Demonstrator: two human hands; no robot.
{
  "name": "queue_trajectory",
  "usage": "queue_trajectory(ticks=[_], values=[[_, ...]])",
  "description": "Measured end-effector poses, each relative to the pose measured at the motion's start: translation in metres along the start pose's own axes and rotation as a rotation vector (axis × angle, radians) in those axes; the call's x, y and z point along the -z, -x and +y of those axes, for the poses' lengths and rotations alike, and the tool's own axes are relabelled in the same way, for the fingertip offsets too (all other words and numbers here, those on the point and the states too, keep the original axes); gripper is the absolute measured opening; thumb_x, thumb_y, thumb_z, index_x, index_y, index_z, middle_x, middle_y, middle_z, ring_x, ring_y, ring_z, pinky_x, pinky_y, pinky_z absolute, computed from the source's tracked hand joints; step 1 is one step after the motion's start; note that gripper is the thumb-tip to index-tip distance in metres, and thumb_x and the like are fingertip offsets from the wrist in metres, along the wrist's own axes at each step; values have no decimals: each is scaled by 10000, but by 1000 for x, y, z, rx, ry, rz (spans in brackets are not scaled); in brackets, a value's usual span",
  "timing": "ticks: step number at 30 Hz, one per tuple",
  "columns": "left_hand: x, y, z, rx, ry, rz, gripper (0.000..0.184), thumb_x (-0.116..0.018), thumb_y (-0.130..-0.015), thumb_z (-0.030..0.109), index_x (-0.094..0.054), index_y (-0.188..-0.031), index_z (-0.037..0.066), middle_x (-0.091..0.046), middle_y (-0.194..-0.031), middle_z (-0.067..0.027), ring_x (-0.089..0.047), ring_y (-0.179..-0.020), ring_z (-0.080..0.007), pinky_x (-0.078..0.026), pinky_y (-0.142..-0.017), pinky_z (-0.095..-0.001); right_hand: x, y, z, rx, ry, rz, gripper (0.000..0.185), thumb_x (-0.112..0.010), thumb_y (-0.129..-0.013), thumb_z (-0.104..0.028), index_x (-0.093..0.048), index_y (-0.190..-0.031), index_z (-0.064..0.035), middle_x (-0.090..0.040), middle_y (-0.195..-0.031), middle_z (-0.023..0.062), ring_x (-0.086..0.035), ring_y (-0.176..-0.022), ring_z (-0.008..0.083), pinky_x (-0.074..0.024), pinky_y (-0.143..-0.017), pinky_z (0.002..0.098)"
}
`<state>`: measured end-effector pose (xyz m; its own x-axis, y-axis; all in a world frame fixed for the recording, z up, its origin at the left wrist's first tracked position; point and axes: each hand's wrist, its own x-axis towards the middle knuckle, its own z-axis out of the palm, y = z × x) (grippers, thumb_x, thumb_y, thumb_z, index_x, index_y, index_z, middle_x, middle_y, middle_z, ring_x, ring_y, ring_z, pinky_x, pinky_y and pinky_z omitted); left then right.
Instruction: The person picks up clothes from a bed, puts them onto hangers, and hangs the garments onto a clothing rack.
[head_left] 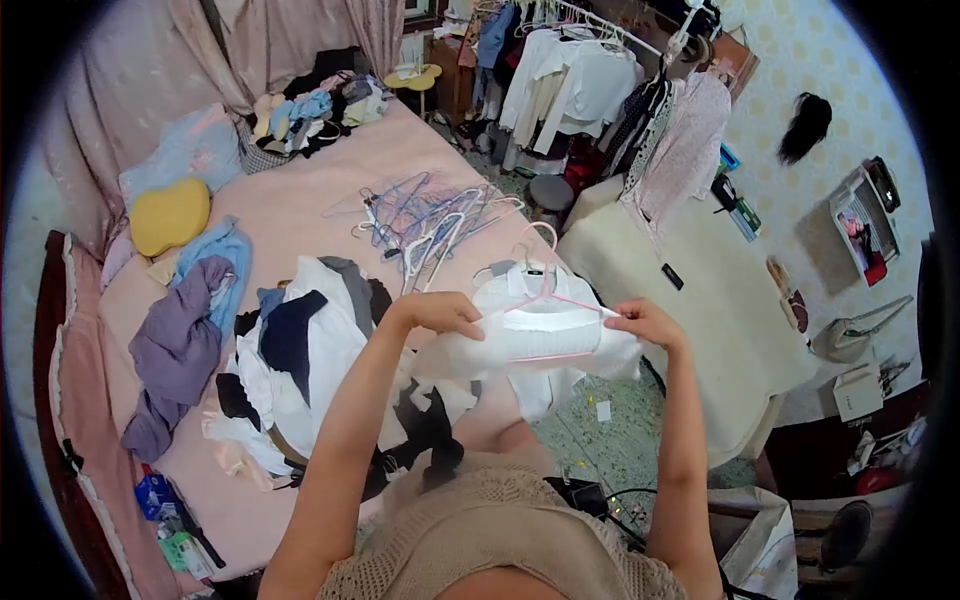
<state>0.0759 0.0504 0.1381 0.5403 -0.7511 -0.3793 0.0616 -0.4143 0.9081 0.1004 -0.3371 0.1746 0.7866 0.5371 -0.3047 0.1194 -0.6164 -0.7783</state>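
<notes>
A white garment (pixel 550 328) is stretched out in front of my body between both hands. A pink hanger (pixel 548 262) has its hook above the garment, and its lower bar shows across the front. My left hand (pixel 440 313) pinches the garment's left side. On the other side, my right hand (pixel 648 322) pinches it near the end of the hanger's arm. Behind it lies a white collared shirt (pixel 508 290), partly covered. Left of my arm is a heap of white and dark clothes (pixel 325 345); loose hangers (pixel 435 235) lie farther back on the bed.
The pink bed (pixel 300 205) holds a yellow cushion (pixel 170 217), purple cloth (pixel 180 315) and a far clothes pile (pixel 320 110). A cream-covered surface (pixel 690 320) stands at right, with a clothes rack (pixel 610 30) behind. A round stool (pixel 550 193) stands on the floor.
</notes>
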Motion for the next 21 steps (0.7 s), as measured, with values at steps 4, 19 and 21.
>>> queue_trajectory(ticks=[4, 19, 21], values=[[-5, -35, 4, -64, 152, 10, 307, -607, -846, 299, -651, -955, 16, -600, -746, 9, -504, -635, -63, -415, -542, -240, 27, 5, 1, -103, -146, 9, 295, -643, -826, -257, -526, -641, -60, -386, -568, -103, -317, -529, 14, -239, -456, 223], [18, -278, -190, 312, -217, 671, 279, -559, -820, 306, -614, -853, 34, -631, -853, -145, -586, -831, -324, -455, -715, -406, 4, -198, 276, -178, 43, 202, 230, -652, -780, -234, -565, -724, -28, -484, -569, 88, -440, -516, 167, -372, -513, 319], [20, -304, -207, 360, -203, 726, 245, -554, -826, 278, -611, -861, 42, -629, -859, -148, -585, -842, -326, -457, -728, -416, 1, -224, 304, -169, 54, 216, 230, -651, -784, -233, -566, -733, -25, -480, -561, 80, -436, -516, 165, -370, -512, 319]])
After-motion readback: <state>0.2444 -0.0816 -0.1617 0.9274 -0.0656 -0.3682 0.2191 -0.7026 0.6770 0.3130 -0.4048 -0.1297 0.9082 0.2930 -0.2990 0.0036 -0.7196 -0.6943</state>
